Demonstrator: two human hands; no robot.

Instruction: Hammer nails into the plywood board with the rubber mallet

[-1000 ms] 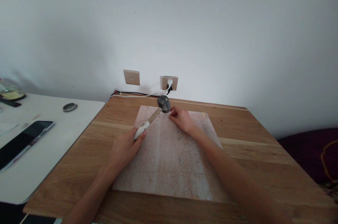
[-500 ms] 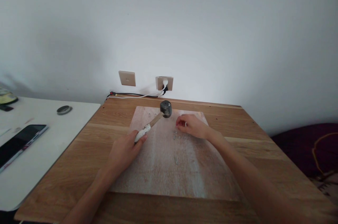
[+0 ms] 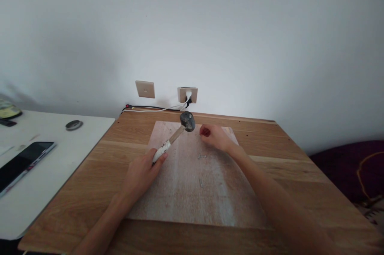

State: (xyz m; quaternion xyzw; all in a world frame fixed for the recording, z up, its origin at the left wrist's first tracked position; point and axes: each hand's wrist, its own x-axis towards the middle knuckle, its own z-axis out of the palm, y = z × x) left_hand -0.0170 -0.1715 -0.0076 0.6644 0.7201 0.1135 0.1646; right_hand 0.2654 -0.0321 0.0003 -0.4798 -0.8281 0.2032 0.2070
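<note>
My left hand (image 3: 145, 171) is closed round the white-painted handle of a mallet (image 3: 187, 121). Its dark, worn head is raised over the back part of a pale wooden board (image 3: 180, 191). My right hand (image 3: 216, 137) is over the board's back right part, to the right of the mallet head. Its thumb and fingers are pinched together; whatever is between them is too small or hidden to name. A few thin metal nails (image 3: 202, 156) lie mid-board, just in front of that hand, and another nail (image 3: 201, 183) lies closer to me.
Under the board is a wooden tabletop (image 3: 99, 175). On the left, a white table (image 3: 60, 179) bears a phone (image 3: 25, 163) and a round grey lid-like thing (image 3: 73, 125). Cables (image 3: 159, 107) run along the wall to a socket (image 3: 188, 95). Dark purple cloth (image 3: 351, 167) is at right.
My right hand has moved away from the nails toward the back of the board, its fingers still pinched. The mallet head has tilted and risen slightly in my left hand.
</note>
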